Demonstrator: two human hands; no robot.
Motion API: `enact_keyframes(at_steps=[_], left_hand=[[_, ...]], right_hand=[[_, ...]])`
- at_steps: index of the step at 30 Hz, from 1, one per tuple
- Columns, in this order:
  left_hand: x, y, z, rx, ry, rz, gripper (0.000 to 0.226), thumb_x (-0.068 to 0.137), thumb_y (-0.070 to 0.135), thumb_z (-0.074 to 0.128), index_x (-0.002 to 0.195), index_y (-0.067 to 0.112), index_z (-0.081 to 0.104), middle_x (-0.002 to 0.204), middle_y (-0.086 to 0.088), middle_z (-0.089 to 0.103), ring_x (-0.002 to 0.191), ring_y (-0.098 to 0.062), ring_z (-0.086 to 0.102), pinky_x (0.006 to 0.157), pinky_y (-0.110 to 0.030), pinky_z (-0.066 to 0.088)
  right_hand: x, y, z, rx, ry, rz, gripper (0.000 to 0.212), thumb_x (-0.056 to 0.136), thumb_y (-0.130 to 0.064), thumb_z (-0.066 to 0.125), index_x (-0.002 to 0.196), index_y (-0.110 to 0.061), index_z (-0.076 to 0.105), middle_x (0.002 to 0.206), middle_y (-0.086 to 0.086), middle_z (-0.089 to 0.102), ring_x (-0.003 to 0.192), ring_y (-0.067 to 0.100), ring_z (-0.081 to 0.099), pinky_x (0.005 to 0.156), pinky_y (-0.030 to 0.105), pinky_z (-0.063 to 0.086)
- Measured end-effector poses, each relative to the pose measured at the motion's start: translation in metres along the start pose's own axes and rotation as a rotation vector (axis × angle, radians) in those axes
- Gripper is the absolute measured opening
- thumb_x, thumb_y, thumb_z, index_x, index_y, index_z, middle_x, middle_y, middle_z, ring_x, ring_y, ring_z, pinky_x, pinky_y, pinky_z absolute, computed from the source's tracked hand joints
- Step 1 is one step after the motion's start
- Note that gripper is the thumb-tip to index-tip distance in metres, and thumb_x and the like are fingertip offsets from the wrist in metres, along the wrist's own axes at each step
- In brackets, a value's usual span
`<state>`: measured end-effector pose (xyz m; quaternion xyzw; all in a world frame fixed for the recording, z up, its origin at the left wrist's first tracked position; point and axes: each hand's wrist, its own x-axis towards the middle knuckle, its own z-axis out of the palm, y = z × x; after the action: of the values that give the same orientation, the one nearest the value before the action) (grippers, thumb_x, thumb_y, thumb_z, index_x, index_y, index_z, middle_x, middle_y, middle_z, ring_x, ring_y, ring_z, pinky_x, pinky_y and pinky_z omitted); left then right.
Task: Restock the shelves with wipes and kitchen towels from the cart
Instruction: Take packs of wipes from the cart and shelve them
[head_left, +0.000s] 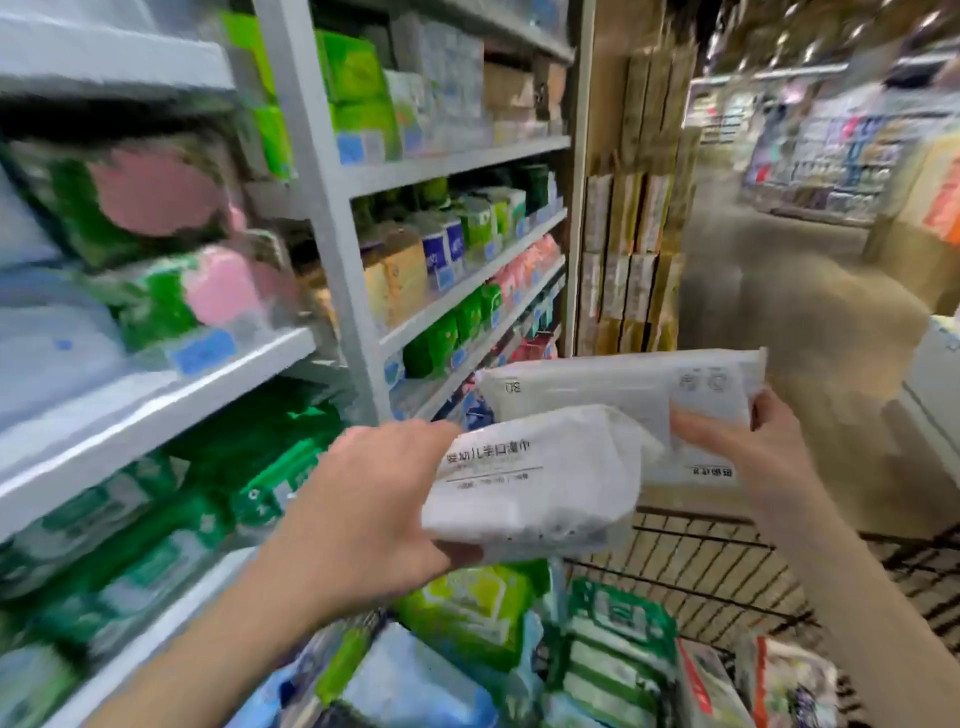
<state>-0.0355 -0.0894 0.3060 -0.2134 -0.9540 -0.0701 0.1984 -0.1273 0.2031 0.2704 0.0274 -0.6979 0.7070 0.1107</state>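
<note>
My left hand (358, 499) grips a white pack of wipes (540, 483) by its left end, thumb under it. My right hand (748, 441) pinches a second, flatter white pack of wipes (623, 384) at its right side, just above and behind the first. Both packs hang over the black wire cart (727, 566), which holds several green, blue and white packs (613, 639). The grey shelves (447, 161) on the left carry green, pink and blue packs.
A grey shelf upright (332, 218) stands between two bays. Stacked cardboard boxes (639, 218) stand at the shelf's end. The aisle floor (789, 291) runs ahead to the right, with more displays far back. The view is blurred.
</note>
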Motion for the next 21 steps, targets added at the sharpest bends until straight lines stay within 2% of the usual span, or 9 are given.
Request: enact_keyframes(at_steps=[2, 3, 6, 10, 13, 16, 18, 19, 21], left_hand=[[-0.011, 0.005, -0.033, 0.082, 0.106, 0.001, 0.056, 0.064, 0.064, 0.064, 0.104, 0.026, 0.061, 0.09, 0.009, 0.064, 0.084, -0.021, 0.062, 0.066, -0.04, 0.047], [-0.017, 0.008, -0.049, 0.118, 0.144, -0.013, 0.055, 0.064, 0.063, 0.065, 0.104, 0.025, 0.061, 0.089, 0.009, 0.064, 0.083, -0.021, 0.062, 0.065, -0.04, 0.047], [-0.03, 0.017, -0.094, 0.216, 0.238, -0.056, 0.058, 0.065, 0.064, 0.065, 0.106, 0.023, 0.06, 0.09, 0.008, 0.065, 0.081, -0.021, 0.062, 0.064, -0.038, 0.048], [-0.045, 0.025, -0.15, 0.327, 0.324, -0.132, 0.064, 0.063, 0.068, 0.061, 0.114, 0.03, 0.053, 0.1, 0.01, 0.066, 0.089, -0.017, 0.063, 0.069, -0.038, 0.05], [-0.053, 0.031, -0.192, 0.405, 0.344, -0.183, 0.065, 0.062, 0.068, 0.06, 0.115, 0.031, 0.051, 0.097, 0.01, 0.066, 0.083, -0.017, 0.063, 0.068, -0.038, 0.049], [-0.058, 0.035, -0.233, 0.554, 0.377, -0.207, 0.065, 0.064, 0.064, 0.056, 0.116, 0.025, 0.048, 0.093, 0.002, 0.068, 0.072, -0.016, 0.059, 0.061, -0.028, 0.043], [-0.061, 0.036, -0.261, 0.617, 0.407, -0.231, 0.068, 0.064, 0.059, 0.056, 0.118, 0.018, 0.051, 0.089, -0.005, 0.067, 0.066, -0.021, 0.057, 0.06, -0.032, 0.042], [-0.061, 0.034, -0.275, 0.651, 0.423, -0.238, 0.072, 0.062, 0.058, 0.053, 0.117, 0.012, 0.055, 0.086, -0.008, 0.066, 0.062, -0.021, 0.053, 0.058, -0.033, 0.041], [-0.062, 0.03, -0.303, 0.72, 0.444, -0.259, 0.083, 0.058, 0.063, 0.048, 0.115, 0.004, 0.059, 0.083, -0.015, 0.066, 0.06, -0.027, 0.055, 0.058, -0.037, 0.044]], right_hand=[[0.005, -0.025, 0.015, 0.028, -0.05, -0.09, 0.055, 0.062, -0.008, 0.08, 0.11, -0.02, 0.056, 0.092, -0.009, 0.066, 0.071, 0.0, 0.067, 0.05, 0.014, 0.051], [0.009, -0.037, 0.022, 0.045, -0.083, -0.137, 0.054, 0.061, -0.006, 0.08, 0.107, -0.022, 0.057, 0.092, -0.008, 0.066, 0.073, 0.002, 0.067, 0.049, 0.013, 0.05], [0.019, -0.073, 0.045, 0.105, -0.163, -0.267, 0.054, 0.054, -0.009, 0.083, 0.097, -0.03, 0.058, 0.09, -0.008, 0.068, 0.082, 0.013, 0.067, 0.052, 0.018, 0.053], [0.023, -0.121, 0.077, 0.182, -0.308, -0.436, 0.072, 0.043, -0.013, 0.088, 0.107, -0.026, 0.059, 0.086, -0.02, 0.07, 0.078, -0.003, 0.067, 0.055, 0.012, 0.05], [0.024, -0.152, 0.099, 0.244, -0.371, -0.538, 0.07, 0.047, -0.012, 0.086, 0.109, -0.029, 0.058, 0.094, -0.016, 0.071, 0.088, 0.0, 0.067, 0.061, 0.012, 0.051], [0.028, -0.178, 0.123, 0.311, -0.417, -0.614, 0.073, 0.054, -0.013, 0.085, 0.121, -0.02, 0.056, 0.111, -0.003, 0.067, 0.103, 0.01, 0.064, 0.07, 0.019, 0.054], [0.028, -0.198, 0.141, 0.357, -0.426, -0.66, 0.072, 0.057, -0.018, 0.085, 0.121, -0.022, 0.054, 0.115, -0.001, 0.065, 0.108, 0.014, 0.061, 0.079, 0.027, 0.054], [0.029, -0.207, 0.151, 0.371, -0.426, -0.685, 0.071, 0.058, -0.018, 0.084, 0.122, -0.022, 0.053, 0.117, -0.001, 0.064, 0.109, 0.013, 0.06, 0.08, 0.027, 0.053], [0.031, -0.228, 0.172, 0.395, -0.418, -0.747, 0.065, 0.064, -0.013, 0.08, 0.122, -0.02, 0.051, 0.118, 0.0, 0.062, 0.104, 0.006, 0.059, 0.074, 0.017, 0.052]])
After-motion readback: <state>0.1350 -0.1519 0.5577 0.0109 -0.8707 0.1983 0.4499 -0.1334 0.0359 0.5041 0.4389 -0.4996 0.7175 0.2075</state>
